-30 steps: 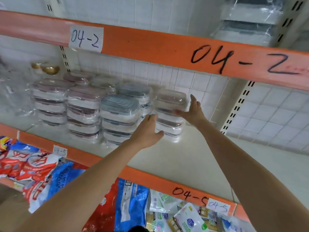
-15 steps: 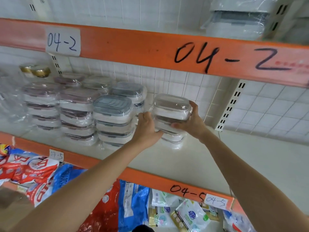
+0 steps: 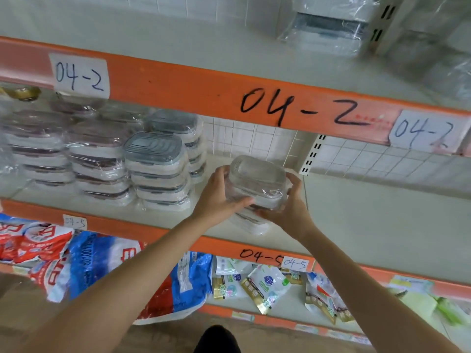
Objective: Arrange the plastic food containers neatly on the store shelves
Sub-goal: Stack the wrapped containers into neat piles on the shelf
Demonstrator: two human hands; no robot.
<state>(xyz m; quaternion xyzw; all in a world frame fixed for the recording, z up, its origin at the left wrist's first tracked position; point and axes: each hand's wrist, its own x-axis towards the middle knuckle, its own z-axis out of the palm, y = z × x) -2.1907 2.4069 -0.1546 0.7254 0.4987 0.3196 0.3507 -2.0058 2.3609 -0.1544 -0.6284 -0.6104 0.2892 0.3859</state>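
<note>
A shrink-wrapped stack of clear plastic food containers [image 3: 257, 184] is held tilted above the middle shelf [image 3: 369, 225], near its front edge. My left hand [image 3: 219, 200] grips its left side, fingers curled under the front. My right hand [image 3: 288, 207] grips its right side and bottom. To the left stand wrapped stacks with grey lids [image 3: 158, 171] and stacks with brownish lids [image 3: 96, 161], lined up in rows on the same shelf.
The orange beam [image 3: 204, 93] marked 04-2 hangs just above the stacks. More wrapped containers [image 3: 328, 24] sit on the top shelf. Bags and pouches [image 3: 265, 286] fill the shelf below. A tiled back wall and a slotted upright [image 3: 312, 156] close the shelf behind.
Both hands closed round the clear stack at the shelf's back, lifted it and drew it forward toward me, tilting it. The camera view dropped and shifted right.
</note>
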